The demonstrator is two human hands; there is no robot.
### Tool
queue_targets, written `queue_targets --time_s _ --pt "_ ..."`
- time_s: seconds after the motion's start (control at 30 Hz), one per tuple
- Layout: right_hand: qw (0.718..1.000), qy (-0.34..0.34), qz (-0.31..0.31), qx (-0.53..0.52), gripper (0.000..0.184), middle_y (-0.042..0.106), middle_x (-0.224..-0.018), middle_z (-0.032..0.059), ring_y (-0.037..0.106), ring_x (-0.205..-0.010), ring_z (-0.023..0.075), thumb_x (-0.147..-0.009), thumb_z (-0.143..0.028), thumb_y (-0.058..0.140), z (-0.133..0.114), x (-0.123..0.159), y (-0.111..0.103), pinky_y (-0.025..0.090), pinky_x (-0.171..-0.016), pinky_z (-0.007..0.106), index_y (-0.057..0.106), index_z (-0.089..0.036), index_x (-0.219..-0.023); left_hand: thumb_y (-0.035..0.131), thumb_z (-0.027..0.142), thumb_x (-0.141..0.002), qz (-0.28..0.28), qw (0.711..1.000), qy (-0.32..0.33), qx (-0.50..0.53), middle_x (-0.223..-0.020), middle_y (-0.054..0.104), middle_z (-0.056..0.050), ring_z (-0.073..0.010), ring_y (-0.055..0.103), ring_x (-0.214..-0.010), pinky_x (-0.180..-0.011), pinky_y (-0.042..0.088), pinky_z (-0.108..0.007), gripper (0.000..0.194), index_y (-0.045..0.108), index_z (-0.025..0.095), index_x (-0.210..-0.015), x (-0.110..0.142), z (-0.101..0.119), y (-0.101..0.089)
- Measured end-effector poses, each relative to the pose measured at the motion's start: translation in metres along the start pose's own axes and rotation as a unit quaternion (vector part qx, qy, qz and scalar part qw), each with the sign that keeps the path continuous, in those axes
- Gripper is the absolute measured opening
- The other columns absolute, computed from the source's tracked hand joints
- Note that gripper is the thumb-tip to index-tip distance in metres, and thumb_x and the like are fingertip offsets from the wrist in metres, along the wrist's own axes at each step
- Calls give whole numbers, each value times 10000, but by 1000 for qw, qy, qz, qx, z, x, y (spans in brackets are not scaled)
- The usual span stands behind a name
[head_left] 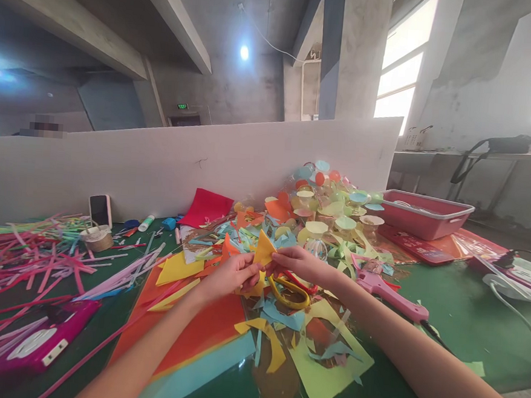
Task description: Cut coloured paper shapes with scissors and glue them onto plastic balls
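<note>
A folded piece of yellow paper (266,247) stands upright between my two hands over the middle of the table. My left hand (236,274) pinches its lower left edge, fingers curled. With thumb and fingertips my right hand (300,263) grips the right edge. Just below my hands lie scissors with yellow handles (292,298), partly covered by paper scraps, and a red handle shows beside them. Orange sheets (196,333) and a light blue sheet (199,370) lie under my left forearm. A cut light green sheet (327,361) is nearer to my right forearm.
Many cut paper pieces and small cups with paper discs (328,209) pile up behind my hands. A pink glue gun (392,296) and a pink basket (428,216) are at right. Straws (52,251), a phone (100,210) and a magenta power strip (49,335) are at left.
</note>
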State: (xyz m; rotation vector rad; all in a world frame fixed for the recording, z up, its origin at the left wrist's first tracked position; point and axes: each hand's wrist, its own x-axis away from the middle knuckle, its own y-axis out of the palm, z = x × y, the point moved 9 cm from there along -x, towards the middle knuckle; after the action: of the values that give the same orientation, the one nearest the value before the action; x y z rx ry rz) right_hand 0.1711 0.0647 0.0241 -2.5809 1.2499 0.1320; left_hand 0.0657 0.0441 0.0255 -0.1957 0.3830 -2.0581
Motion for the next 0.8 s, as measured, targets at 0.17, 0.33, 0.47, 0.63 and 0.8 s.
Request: queue_targets --time_s 0.17,0.33,0.47,0.63,0.8 --pt "997 10 0 74 540 733 -825 78 657 -749 174 -835 -658 518 -6 5 0 493 -754 306 678 -144 -793 562 601 -805 37 998 25 -39 -658 549 32 -115 494 -595 -565 413 -244 410 548 191 -813 -3 -6 -7" --pt "992 27 1 124 444 725 -757 52 630 -699 159 -904 -540 472 -15 10 7 463 -679 269 652 -164 -749 631 556 -769 103 993 51 -27 -721 583 6 -154 549 -673 -567 443 -250 375 582 190 -831 -4 -5 -18" --pt "989 19 22 145 413 713 -752 45 622 -704 150 -923 -476 461 -17 9 6 442 -656 246 638 -165 -717 650 536 -761 90 995 42 -25 -690 583 7 -148 546 -624 -551 439 -253 368 603 180 -842 -3 -3 -16" --pt "985 30 19 167 401 672 -670 23 582 -627 132 -933 -453 451 -14 9 5 425 -616 234 658 -160 -753 634 519 -783 109 991 62 -55 -701 584 9 -161 568 -691 -622 455 -258 341 581 182 -795 -2 1 -18" --pt "982 46 -2 185 454 674 -682 20 520 -543 115 -921 -535 445 -10 12 11 382 -520 230 645 -178 -726 664 475 -774 83 993 78 14 -842 660 -21 -197 620 -822 -742 497 -301 387 577 193 -1024 -4 3 -8"
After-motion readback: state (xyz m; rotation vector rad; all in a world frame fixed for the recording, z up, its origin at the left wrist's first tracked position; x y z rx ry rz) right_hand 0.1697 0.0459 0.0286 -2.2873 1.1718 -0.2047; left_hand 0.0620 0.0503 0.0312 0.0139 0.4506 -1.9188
